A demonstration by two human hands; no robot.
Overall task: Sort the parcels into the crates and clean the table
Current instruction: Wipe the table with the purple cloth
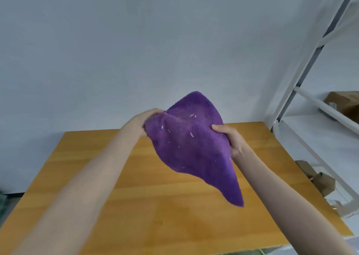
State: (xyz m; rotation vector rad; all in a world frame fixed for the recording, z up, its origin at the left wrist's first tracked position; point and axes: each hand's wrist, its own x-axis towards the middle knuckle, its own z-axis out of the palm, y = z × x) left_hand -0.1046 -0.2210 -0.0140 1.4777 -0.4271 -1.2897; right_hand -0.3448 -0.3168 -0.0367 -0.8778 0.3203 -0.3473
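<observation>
Both hands hold a purple microfibre cloth [191, 146] above the wooden desk [147, 206]: left hand [142, 121] bunches one edge, right hand [232, 138] pinches the other with curled fingers [218, 128]. Brown boxes, perhaps parcels [343, 103], sit on the white shelf [303, 83].

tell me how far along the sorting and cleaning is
Looks done: no parcels lie on the visible table; crates are out of view. In hand: left hand and right hand hold a purple cloth above it. Left: probably wiping or putting the cloth away; unclear which.

A white metal shelving rack [330, 111] stands beside a pale wall [136, 41]. Brown cardboard pieces [322, 182] lie at its foot.
</observation>
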